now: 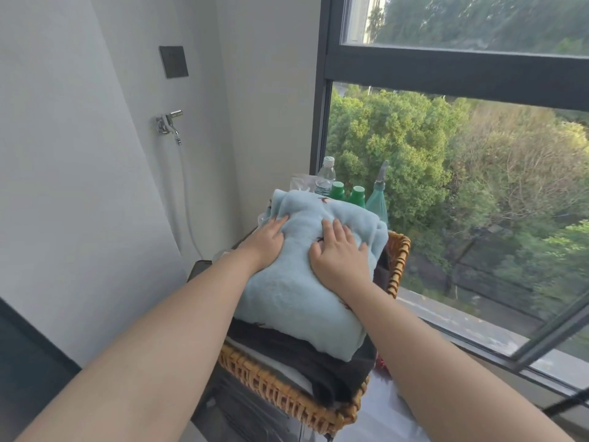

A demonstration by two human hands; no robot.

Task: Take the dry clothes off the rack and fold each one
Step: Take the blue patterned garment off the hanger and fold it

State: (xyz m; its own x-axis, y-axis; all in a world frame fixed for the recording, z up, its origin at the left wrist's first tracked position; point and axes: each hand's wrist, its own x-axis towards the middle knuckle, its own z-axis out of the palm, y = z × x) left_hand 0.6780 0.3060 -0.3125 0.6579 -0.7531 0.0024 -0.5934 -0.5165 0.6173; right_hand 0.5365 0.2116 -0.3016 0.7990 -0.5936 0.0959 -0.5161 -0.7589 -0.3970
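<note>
Nearest to us, the woven basket (287, 390) is sitting on a pale ledge by the window, and our two bare forearms are reaching out over it. Inside, a dark folded garment (306, 352) is lying at the bottom of the pile with a strip of pale cloth showing beneath it, so we are judging that several pieces are already folded and stacked.

On top of those, the light blue fleece piece (296, 298) is resting as a thick folded bundle, filling most of the basket. We are pressing it down with both palms: the left hand (266, 239) is lying flat with fingers straight and close together, fingertips sinking into a crease, and the right hand (338, 253) is pushing with fingers spread wide. Neither hand is pinching or gripping the cloth.

This looks like the settling of a finished fold (the rack itself is out of view, so we cannot tell how much is hanging there).

Beyond the bundle, a clear water bottle (325, 177), two green-capped bottles (347, 194) and a teal spray bottle (377, 199) are standing against the window frame (446, 68).
</note>
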